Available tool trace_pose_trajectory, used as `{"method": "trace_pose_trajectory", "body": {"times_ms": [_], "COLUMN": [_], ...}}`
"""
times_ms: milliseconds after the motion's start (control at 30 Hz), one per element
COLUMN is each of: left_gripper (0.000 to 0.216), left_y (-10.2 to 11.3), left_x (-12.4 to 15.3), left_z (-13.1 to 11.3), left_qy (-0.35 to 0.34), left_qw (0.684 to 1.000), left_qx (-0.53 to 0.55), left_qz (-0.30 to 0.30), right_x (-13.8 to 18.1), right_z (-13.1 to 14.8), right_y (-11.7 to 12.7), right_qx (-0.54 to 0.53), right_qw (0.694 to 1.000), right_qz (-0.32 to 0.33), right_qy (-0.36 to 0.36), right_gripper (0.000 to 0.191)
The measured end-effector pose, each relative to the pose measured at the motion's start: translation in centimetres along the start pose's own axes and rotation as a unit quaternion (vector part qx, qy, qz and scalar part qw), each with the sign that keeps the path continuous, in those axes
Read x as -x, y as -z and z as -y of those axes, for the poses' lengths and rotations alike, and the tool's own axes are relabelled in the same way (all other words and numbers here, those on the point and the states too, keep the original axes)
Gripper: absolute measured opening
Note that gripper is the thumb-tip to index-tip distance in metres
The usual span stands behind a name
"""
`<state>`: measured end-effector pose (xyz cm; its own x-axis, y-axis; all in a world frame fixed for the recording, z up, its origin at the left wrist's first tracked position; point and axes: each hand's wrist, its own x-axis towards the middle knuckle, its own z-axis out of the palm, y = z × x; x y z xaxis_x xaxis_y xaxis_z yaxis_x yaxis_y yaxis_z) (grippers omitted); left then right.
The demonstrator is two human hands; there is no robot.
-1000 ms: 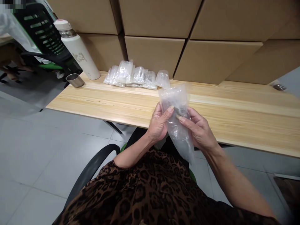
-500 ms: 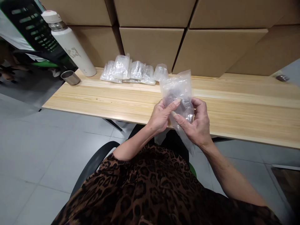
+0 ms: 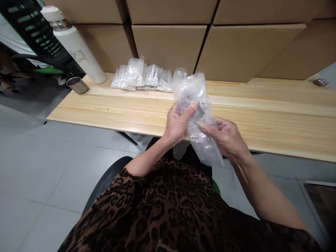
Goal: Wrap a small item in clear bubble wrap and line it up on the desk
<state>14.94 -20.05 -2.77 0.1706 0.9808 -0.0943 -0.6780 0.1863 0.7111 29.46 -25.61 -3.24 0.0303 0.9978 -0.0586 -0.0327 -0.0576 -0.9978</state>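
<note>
A long, clear plastic bag (image 3: 203,140) hangs between my two hands above the table's front edge, its lower end reaching past the edge. Something greyish shows faintly through the plastic, too blurred to name. My left hand (image 3: 180,120) grips the bag's left side, thumb on top. On the right side, lower down, my right hand (image 3: 227,136) pinches it between thumb and fingers. Behind the bag, several filled plastic packets (image 3: 135,73) lie in a row on the table; the bag's top partly covers the rightmost packet (image 3: 180,74).
Cardboard boxes (image 3: 168,45) are stacked along the back of the wooden table (image 3: 275,115). A white bottle (image 3: 81,54) and a metal cup (image 3: 77,85) stand at the left end. A small dark object (image 3: 320,82) lies far right. Part of another person (image 3: 19,38) shows at upper left.
The bag has shifted slightly left, and more of its lower part shows. My right hand has moved a little right and down along it; my left hand keeps its grip.
</note>
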Motion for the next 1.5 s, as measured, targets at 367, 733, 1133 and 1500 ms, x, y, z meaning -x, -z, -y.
{"method": "trace_pose_trajectory", "body": {"times_ms": [367,733,1133,1500], "left_gripper": [0.030,0.030,0.067,0.043], "left_y": [0.7,-0.5,0.7,-1.4], "left_x": [-0.7,-1.5,-3.1,-10.6], "left_z": [-1.1,-3.7,-2.1,-2.0], "left_qy": [0.070,0.076,0.132,-0.074], "left_qw": [0.996,0.979,0.977,0.958], "left_qx": [-0.021,-0.123,-0.114,-0.271], "left_qz": [0.059,0.147,0.119,0.063], "right_x": [0.0,-1.9,-3.9,-12.0], "right_z": [0.4,0.9,-1.8,0.9], "right_y": [0.0,3.9,4.3,6.7], "right_qx": [0.026,0.517,0.534,0.570], "right_qw": [0.994,0.747,0.721,0.737], "right_qz": [0.102,-0.112,-0.141,-0.091], "right_qy": [-0.026,0.402,0.419,0.351], "right_gripper": [0.045,0.022,0.060,0.045]}}
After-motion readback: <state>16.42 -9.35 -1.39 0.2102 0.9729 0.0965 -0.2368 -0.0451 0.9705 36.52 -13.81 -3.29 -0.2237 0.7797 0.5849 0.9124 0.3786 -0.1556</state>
